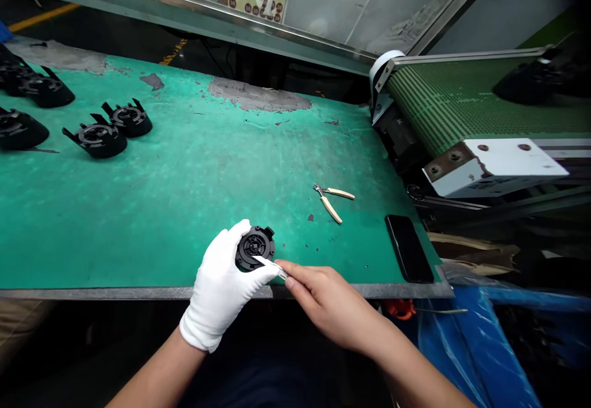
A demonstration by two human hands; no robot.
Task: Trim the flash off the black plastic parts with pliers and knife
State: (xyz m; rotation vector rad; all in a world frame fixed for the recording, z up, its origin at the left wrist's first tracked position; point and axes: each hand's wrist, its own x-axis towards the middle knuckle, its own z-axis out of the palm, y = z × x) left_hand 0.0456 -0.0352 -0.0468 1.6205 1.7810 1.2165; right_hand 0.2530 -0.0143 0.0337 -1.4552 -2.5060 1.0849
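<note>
In a white glove, my left hand [220,279] is closed around a round black plastic part [255,245] near the front edge of the table. The part's ringed face is turned up toward me, and a small tab juts from its rim. My bare right hand [330,300] pinches a slim knife [273,265] with a pointed, pale blade. Its tip lies over the lower middle of the part's face; whether it touches, I cannot tell. The gloved thumb is beside the blade.
Cutting pliers [331,202] with cream handles lie spread on the green tabletop [198,168]. A black phone [409,248] rests at the right edge. Several black cup-shaped parts [129,117] stand at left. A green conveyor belt [462,97] borders the table at right, carrying a dark part.
</note>
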